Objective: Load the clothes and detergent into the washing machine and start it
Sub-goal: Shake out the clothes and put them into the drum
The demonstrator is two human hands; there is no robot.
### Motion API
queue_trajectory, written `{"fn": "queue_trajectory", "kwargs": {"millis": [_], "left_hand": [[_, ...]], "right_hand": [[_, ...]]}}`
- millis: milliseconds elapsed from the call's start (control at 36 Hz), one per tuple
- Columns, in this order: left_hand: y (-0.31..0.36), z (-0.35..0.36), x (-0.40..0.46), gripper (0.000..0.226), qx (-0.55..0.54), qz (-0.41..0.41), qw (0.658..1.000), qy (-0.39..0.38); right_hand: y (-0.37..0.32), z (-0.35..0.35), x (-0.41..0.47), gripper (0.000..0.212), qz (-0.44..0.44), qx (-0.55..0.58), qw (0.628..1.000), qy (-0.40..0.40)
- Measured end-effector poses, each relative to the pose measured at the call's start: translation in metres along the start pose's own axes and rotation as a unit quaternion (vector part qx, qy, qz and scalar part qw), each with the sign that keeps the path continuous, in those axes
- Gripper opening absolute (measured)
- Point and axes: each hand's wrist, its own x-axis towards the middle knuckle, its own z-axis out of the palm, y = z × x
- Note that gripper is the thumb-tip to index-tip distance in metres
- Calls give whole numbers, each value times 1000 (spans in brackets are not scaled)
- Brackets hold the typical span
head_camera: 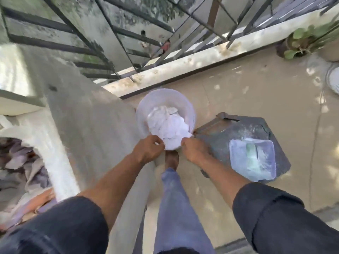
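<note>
A white bucket (159,99) stands on the floor in front of me with white clothes (168,125) bunched inside. My left hand (148,149) grips the near rim of the bucket on the left, fingers curled. My right hand (194,151) grips the near rim on the right, where the white cloth hangs over it. The top-loading washing machine (55,143) stands at my left, its open drum (20,171) holding grey and purple clothes. A clear plastic detergent box (253,160) with white powder sits on a dark slab at my right.
The dark slab (238,129) lies on the tiled floor beside the bucket. A low ledge with a black metal railing (165,57) runs behind it. A potted plant (297,43) stands at the far right. My foot (171,160) is just under the bucket.
</note>
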Motion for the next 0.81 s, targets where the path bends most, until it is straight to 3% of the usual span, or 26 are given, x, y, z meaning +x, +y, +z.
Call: {"fn": "queue_trajectory", "kwargs": {"millis": [222, 389, 556, 639, 806], "left_hand": [[-38, 46, 103, 30, 64, -60, 994, -58], [-58, 60, 154, 40, 82, -97, 989, -72], [-71, 67, 169, 42, 65, -123, 987, -78], [-69, 66, 168, 41, 52, -127, 987, -79], [-56, 51, 152, 40, 21, -118, 990, -68]], "right_hand": [[37, 43, 89, 36, -33, -122, 991, -35], [49, 65, 146, 36, 29, -127, 991, 3], [51, 75, 171, 35, 96, -238, 966, 19], [50, 76, 177, 32, 106, -220, 970, 9], [37, 65, 159, 16, 80, -58, 994, 42]]}}
